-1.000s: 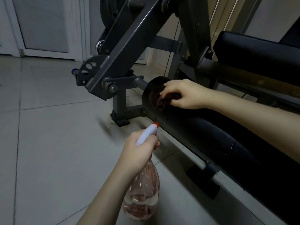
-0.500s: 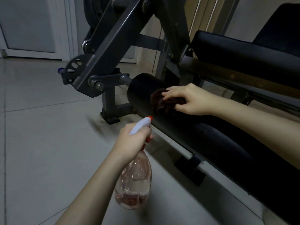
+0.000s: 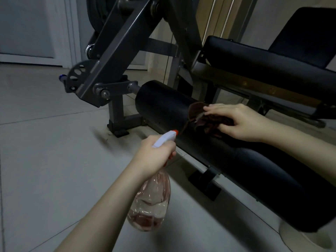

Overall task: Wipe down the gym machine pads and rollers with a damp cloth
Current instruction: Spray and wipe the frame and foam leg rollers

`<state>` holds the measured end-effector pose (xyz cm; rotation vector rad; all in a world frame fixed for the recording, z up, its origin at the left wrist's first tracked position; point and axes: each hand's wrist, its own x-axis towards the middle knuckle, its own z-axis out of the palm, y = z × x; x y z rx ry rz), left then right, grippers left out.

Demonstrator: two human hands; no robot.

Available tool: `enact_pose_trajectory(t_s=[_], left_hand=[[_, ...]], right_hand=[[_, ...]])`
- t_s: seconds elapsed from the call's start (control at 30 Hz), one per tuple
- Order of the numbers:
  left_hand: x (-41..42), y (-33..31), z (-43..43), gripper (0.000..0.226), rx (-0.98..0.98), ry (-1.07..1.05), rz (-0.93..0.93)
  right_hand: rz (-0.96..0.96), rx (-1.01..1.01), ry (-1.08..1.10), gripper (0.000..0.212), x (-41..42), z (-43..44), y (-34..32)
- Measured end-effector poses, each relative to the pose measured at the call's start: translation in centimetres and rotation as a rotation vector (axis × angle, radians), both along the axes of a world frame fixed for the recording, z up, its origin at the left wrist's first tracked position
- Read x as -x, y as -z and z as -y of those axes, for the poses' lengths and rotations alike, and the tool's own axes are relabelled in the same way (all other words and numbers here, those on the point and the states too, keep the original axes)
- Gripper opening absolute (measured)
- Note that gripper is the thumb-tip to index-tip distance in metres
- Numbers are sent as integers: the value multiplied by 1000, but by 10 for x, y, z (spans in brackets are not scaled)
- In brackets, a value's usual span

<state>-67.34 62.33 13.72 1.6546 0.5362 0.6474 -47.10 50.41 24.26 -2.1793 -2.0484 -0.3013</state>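
Your right hand [image 3: 241, 122] presses the bunched cloth [image 3: 201, 119], pinched between fingers and thumb, onto the black roller [image 3: 163, 104] (for scrubbing pressure). Your left hand [image 3: 154, 157] grips the spray bottle [image 3: 152, 202] nearer you, nozzle toward the roller, ready to dampen.

Pale tiled floor [image 3: 45, 160], grey grout lines; white-framed door [image 3: 27, 28] upper left; dim light.

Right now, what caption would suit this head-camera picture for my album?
The right hand holds a dark cloth on the black roller while the left hand grips a spray bottle.
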Motion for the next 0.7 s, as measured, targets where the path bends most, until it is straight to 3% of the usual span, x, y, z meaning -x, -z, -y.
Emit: enact_pose_trajectory(t_s=[0.27, 0.47, 0.7], left_hand=[[0, 3, 8, 41, -72, 36, -4], [-2, 5, 11, 36, -101, 66, -43], [-20, 1, 25, 34, -93, 130, -55]], right_hand=[[81, -42, 43, 45, 20, 65, 10], [195, 23, 179, 79, 37, 63, 13], [341, -38, 156, 55, 38, 71, 24]])
